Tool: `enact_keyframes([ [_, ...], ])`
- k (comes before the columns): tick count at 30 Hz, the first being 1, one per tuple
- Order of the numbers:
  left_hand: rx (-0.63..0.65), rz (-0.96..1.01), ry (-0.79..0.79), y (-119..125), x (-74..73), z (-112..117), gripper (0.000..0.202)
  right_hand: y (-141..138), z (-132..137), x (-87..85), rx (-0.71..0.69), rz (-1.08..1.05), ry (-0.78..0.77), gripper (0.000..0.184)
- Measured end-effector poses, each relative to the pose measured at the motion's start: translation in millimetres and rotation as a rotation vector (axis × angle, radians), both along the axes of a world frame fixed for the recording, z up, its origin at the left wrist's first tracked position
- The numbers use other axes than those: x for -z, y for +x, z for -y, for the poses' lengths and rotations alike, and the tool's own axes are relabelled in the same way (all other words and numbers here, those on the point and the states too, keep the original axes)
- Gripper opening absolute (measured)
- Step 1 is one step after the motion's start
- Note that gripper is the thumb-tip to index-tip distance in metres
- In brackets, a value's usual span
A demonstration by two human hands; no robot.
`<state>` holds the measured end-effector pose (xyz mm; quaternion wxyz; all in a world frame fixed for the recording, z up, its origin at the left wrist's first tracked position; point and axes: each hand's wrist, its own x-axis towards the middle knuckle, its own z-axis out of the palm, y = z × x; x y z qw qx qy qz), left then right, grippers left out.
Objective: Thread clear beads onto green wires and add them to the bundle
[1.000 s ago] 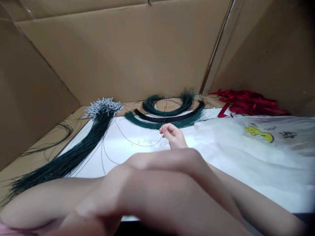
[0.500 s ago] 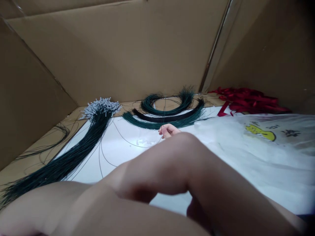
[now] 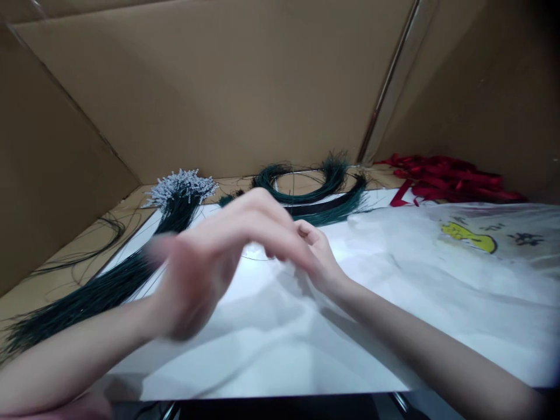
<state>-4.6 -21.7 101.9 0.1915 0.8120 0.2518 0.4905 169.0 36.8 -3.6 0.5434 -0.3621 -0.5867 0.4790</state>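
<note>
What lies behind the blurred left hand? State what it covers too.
Behind the left hand show the white sheet and coiled green cords. It partly covers the fingers of the right hand and the coil's left end, so anything pinched there is hidden.

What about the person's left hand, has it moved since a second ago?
Yes: the left hand moved forward, away from the camera, toward the coiled dark green wires, up beside the right hand.

No words can be read; small dark marks are printed beside a yellow shape on the bag, but too blurred
</note>
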Motion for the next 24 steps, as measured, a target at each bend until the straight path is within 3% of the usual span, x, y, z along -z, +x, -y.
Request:
enact_keyframes([
  [4,-0.226,0.044,-0.116,-2,21.3,-38,0.021,-1,4,-0.9,-0.017,-0.031,0.001,0.020],
  [8,-0.235,-0.031,-0.169,-1,40.5,-49,0.020,-2,7,0.2,-0.049,-0.013,0.006,0.022],
  [12,-0.246,0.018,-0.203,4,43.0,-46,0.015,-2,9,2.0,-0.058,0.026,0.012,0.022],
  [14,-0.206,0.074,-0.281,4,42.0,-48,0.017,-1,10,1.9,-0.058,0.041,0.012,0.021],
  [17,-0.037,0.140,-0.391,-2,41.7,-58,0.022,-1,10,0.9,-0.065,0.050,0.010,0.022],
  [21,0.174,0.120,-0.401,-10,43.8,-75,0.031,0,10,-0.1,-0.102,0.052,0.009,0.027],
  [24,0.256,0.077,-0.381,-10,44.3,-83,0.024,1,10,-0.4,-0.149,0.053,0.010,0.032],
])
